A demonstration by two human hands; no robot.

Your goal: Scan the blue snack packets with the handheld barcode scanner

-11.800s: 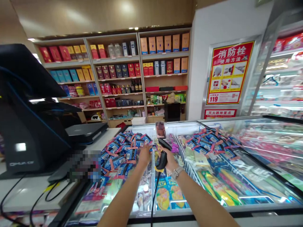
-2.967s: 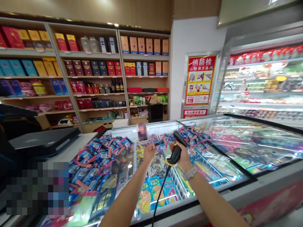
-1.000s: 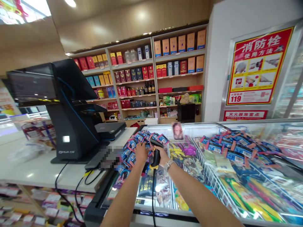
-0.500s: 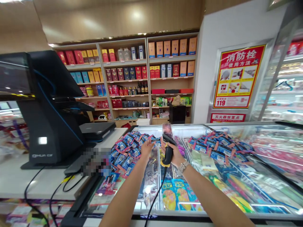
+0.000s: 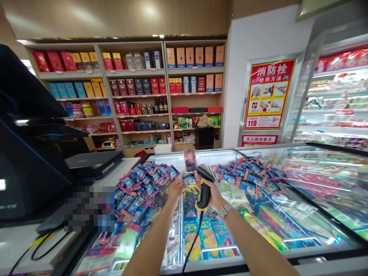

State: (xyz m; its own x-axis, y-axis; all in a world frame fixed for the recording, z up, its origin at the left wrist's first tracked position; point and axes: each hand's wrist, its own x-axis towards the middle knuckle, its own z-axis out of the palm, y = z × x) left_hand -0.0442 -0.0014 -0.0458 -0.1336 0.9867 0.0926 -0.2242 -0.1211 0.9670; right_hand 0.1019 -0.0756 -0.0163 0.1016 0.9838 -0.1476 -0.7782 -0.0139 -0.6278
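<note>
My right hand [image 5: 215,196] is wrapped round a black and yellow barcode scanner [image 5: 204,194], its cable running down toward me. At the left end of a small blue packet [image 5: 189,178], the fingers of my left hand [image 5: 176,188] are closed on its edge. The packet's white barcode label faces me. Its right end lies against the fingertips of my right hand, beside the scanner; whether they grip it I cannot tell. Both hands are above the glass top of a chest freezer [image 5: 212,264]. Similar blue packets lie in a left pile [image 5: 143,182] and a right pile [image 5: 250,174].
At the left stand a black checkout terminal [image 5: 25,153] and a flat black device [image 5: 92,164] on a white counter [image 5: 17,245]. Shelves [image 5: 129,73] of boxes and bottles line the back wall. A refrigerated display [image 5: 339,96] stands at the right.
The view has turned to the right. The scanner's head has swung from pointing up-left over the packet to lying aside at the right. The packet stays between my hands.
</note>
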